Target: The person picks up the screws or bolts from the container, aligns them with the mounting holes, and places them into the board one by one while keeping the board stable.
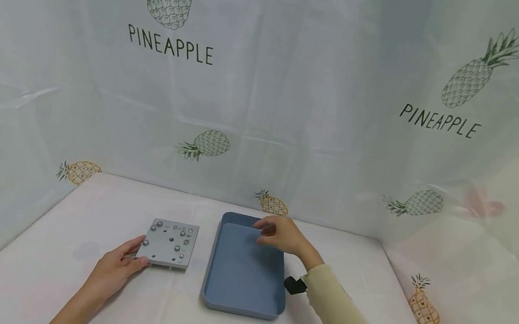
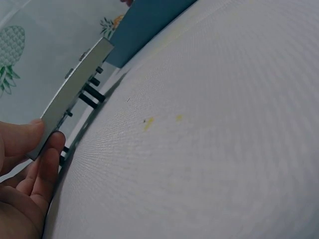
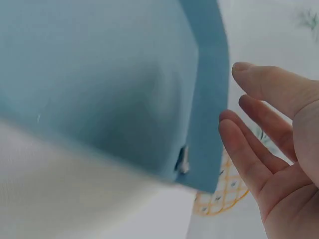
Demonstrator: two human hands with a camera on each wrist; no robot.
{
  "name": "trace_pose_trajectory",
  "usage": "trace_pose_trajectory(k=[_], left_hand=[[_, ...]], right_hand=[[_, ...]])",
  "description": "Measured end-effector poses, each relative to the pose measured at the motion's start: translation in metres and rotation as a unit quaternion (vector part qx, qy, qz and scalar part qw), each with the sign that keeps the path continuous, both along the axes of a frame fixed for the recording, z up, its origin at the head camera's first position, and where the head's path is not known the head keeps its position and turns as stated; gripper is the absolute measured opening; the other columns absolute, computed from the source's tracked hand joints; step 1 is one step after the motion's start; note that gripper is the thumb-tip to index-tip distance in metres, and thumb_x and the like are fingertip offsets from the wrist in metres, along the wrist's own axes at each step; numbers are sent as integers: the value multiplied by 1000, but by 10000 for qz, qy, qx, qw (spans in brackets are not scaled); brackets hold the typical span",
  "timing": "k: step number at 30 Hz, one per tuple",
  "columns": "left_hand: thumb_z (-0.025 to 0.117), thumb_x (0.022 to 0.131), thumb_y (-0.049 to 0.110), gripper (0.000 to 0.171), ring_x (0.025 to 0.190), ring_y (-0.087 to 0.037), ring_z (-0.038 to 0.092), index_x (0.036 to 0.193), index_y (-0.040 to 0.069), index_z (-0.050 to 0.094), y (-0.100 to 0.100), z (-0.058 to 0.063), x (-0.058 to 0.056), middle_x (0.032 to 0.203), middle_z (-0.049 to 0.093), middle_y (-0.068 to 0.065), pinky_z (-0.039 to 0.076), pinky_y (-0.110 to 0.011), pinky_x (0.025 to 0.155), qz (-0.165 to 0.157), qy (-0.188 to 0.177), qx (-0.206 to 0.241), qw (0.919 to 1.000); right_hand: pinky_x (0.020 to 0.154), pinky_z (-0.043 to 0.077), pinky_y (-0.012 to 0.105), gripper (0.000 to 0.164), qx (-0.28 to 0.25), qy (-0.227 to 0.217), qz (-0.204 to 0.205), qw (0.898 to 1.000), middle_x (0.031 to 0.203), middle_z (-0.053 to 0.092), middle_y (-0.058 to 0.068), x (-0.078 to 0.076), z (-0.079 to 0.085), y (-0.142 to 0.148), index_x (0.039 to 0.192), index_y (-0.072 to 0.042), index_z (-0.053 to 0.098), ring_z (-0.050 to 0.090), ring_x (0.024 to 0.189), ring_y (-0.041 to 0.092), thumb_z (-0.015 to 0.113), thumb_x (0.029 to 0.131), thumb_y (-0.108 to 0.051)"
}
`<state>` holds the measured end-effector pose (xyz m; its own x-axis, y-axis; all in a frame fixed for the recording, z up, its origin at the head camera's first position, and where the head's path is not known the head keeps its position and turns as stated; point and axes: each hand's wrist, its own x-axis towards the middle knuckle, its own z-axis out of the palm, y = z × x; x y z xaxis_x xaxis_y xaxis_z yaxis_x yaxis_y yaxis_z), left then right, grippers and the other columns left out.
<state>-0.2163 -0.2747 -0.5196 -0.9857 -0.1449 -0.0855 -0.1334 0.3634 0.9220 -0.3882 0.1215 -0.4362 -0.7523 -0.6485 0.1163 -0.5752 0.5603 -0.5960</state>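
A grey metal plate (image 1: 167,242) carries several screws, and my left hand (image 1: 115,270) holds it by its near left corner. In the left wrist view, the thumb (image 2: 22,139) presses the edge of the plate (image 2: 75,89) with fingers underneath. Dark screw ends stick out below it. My right hand (image 1: 282,234) hovers over the far right part of a blue tray (image 1: 244,275), its fingers apart and loosely bent around nothing. In the right wrist view, a small metal piece, perhaps a screw (image 3: 183,160), lies in the tray's corner.
A white cloth with pineapple prints covers the table (image 1: 179,321) and hangs behind as a curtain (image 1: 270,100). The tray stands right of the plate, with a narrow gap between them. A black object (image 1: 295,286) shows by the right sleeve.
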Motion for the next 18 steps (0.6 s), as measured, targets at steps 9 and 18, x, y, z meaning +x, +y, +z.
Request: trace_pose_trajectory(k=[9,18], left_hand=[[66,106,35,74,149,-41,47,167,10,32,1,-1,-2,167,40,-21,34,-58,123,44,-101,-128,9999],[67,106,35,75,149,-40,47,167,11,32,0,0,-1,168,38,-21,36,-56,123,39,-125,-40,9999]], right_hand=[[96,62,44,39,166,-121,-427,9989,130,73,17,-10,-12,15,128,1,73,71,119,40,83,92,-7],[94,61,44,37,594,140,-616,9962,126,75,13,-14,-13,8,123,1,76,72,113,36,86,88,-5]])
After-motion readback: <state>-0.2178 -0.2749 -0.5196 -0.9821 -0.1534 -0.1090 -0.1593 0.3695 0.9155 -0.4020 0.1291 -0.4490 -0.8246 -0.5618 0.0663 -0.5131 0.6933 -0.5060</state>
